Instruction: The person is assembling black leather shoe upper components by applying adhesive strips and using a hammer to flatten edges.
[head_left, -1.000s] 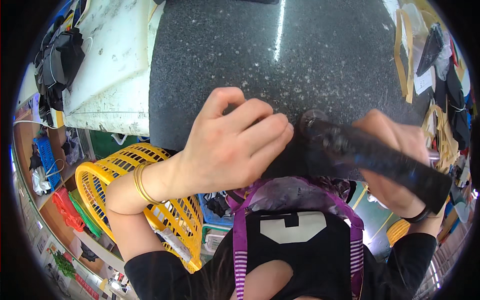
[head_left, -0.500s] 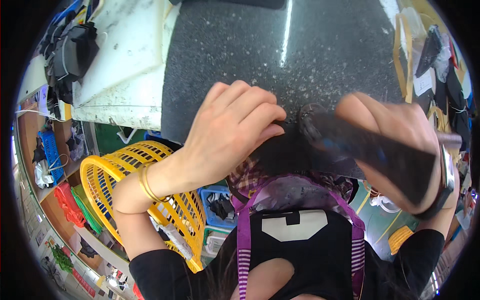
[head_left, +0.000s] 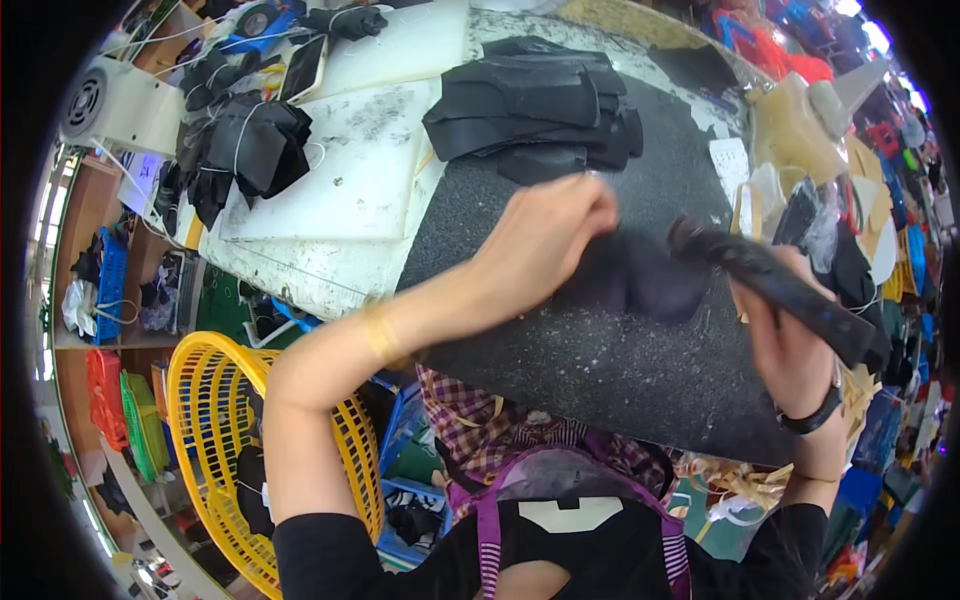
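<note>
My left hand [head_left: 545, 238] presses down on a dark cloth piece [head_left: 650, 280] that lies on the black speckled slab [head_left: 600, 370]. My right hand [head_left: 790, 340] grips the handle of a black hammer-like tool [head_left: 770, 285], held slanted with its head just right of the cloth piece. A gold bangle sits on my left wrist and a dark watch on my right. A stack of black cut pieces [head_left: 540, 105] rests at the far end of the slab.
A white worktop [head_left: 340, 190] lies left of the slab with black bundles [head_left: 240, 140] on it. A yellow plastic basket [head_left: 215, 430] stands at lower left. Piles of mixed material [head_left: 830, 180] crowd the right side.
The view has tilted up, so more of the table shows. My left hand has stretched farther out over the slab. The tool in my right hand has lifted away from the cloth piece.
</note>
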